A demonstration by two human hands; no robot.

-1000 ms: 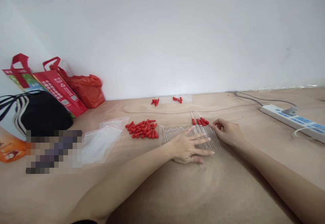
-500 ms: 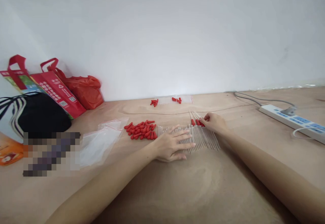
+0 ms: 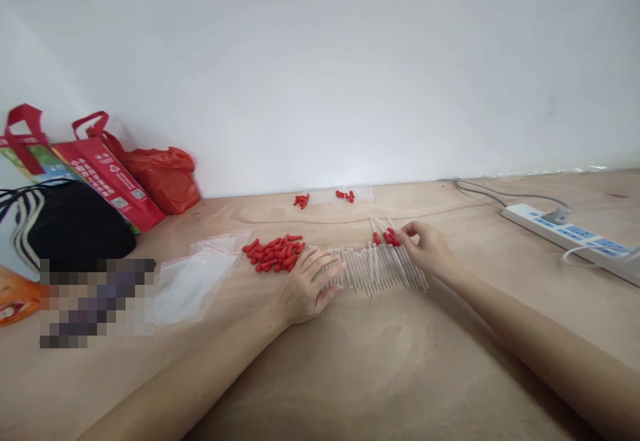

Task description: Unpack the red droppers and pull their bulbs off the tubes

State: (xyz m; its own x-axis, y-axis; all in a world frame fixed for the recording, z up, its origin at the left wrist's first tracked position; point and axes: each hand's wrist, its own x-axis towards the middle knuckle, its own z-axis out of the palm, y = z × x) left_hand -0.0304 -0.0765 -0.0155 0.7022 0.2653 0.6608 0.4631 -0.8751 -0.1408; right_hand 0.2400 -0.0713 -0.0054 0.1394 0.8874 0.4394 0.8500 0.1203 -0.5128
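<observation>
Thin clear tubes (image 3: 360, 271), like dropper pipes, lie side by side in a row on the wooden table. My left hand (image 3: 313, 284) rests over the row's left end with its fingers spread. A pile of red rubber bulbs (image 3: 270, 254) sits just left of that hand. At the far right end of the row, my right hand (image 3: 423, 247) pinches at a red bulb (image 3: 392, 235), its fingertips partly covering it. Another red bulb (image 3: 377, 238) lies close by, where a few tubes stick out beyond the row.
Clear zip bags (image 3: 195, 281) lie left of the bulbs. Near the wall are more red bulbs (image 3: 301, 201) and another clear bag (image 3: 367, 194). A black drawstring bag (image 3: 80, 227) and red bags (image 3: 160, 177) stand at left. A corded power strip (image 3: 565, 234) lies at right.
My left hand has slid left along the tubes, uncovering the middle of the row. My right hand stays by the red bulbs at the right end. The view has shifted slightly.
</observation>
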